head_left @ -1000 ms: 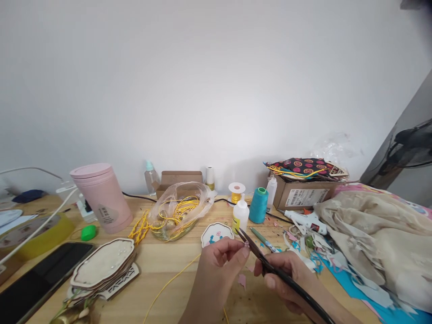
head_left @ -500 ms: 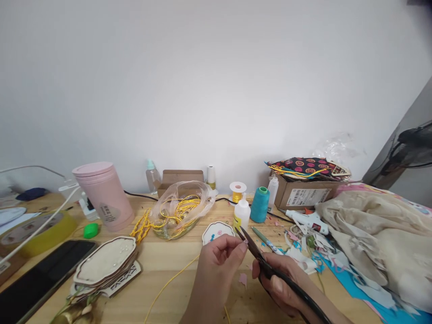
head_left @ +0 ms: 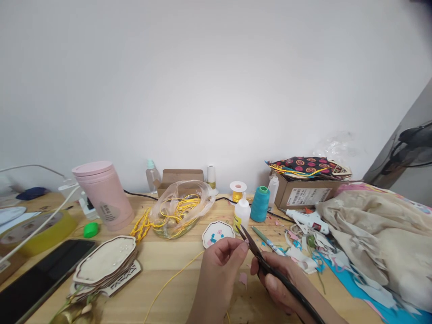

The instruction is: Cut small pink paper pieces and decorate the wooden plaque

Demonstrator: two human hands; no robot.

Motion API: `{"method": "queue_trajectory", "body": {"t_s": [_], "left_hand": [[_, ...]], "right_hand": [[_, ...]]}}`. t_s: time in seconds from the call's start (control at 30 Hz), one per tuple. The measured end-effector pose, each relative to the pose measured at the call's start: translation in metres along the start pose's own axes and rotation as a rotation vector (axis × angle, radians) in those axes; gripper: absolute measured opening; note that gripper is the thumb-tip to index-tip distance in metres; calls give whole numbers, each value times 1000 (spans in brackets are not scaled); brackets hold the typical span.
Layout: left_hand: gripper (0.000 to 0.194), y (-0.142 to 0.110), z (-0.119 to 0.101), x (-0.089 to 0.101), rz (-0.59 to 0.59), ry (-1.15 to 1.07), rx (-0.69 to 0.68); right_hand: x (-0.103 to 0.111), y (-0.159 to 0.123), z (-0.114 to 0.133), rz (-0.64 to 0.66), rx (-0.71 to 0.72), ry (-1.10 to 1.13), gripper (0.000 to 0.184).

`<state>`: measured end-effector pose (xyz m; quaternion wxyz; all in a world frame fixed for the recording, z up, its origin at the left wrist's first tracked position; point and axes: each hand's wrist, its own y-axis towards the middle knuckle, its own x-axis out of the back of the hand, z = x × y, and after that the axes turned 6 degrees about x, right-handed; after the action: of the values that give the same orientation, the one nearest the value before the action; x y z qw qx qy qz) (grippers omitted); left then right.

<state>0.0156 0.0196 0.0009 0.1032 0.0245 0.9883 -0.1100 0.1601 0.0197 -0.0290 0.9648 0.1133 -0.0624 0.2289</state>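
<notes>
My left hand (head_left: pixel 224 265) pinches a tiny pink scrap (head_left: pixel 246 242), mostly hidden by the fingertips. Dark-handled scissors (head_left: pixel 258 256) are gripped in my right hand (head_left: pixel 281 279), their blades slightly apart and close by the scrap. Just beyond my left hand lies a small white scalloped plaque (head_left: pixel 211 230) with blue and pink flower-like bits on it. A white glue bottle (head_left: pixel 242 213) with a yellow label stands behind the blade tips. Yellow cord (head_left: pixel 172 279) runs across the table and passes under my left wrist.
To the left are a pink tumbler (head_left: pixel 110 198), a phone (head_left: pixel 43 279) and stacked wooden plaques (head_left: pixel 104 261). A plastic bag (head_left: pixel 202 202) with yellow cord, a teal thread cone (head_left: pixel 259 204) and a cardboard box (head_left: pixel 300 193) stand behind. Paper scraps (head_left: pixel 303 261) and beige cloth (head_left: pixel 371 234) lie right.
Both hands stay close together, with only a slight shift. More of the white plaque shows beyond my left hand. The scissors and scrap remain held.
</notes>
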Motion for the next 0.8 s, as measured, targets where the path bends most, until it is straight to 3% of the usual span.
{"method": "queue_trajectory", "body": {"t_s": [0.13, 0.37, 0.8], "left_hand": [[18, -2, -1, -1, 6, -13, 7], [18, 0, 3, -3, 21, 3, 18], [20, 2, 1, -1, 33, 46, 5]], "right_hand": [[-2, 1, -1, -62, 52, -35, 55], [-2, -3, 10, -37, -13, -2, 54], [1, -5, 5, -22, -87, 75, 51]]}}
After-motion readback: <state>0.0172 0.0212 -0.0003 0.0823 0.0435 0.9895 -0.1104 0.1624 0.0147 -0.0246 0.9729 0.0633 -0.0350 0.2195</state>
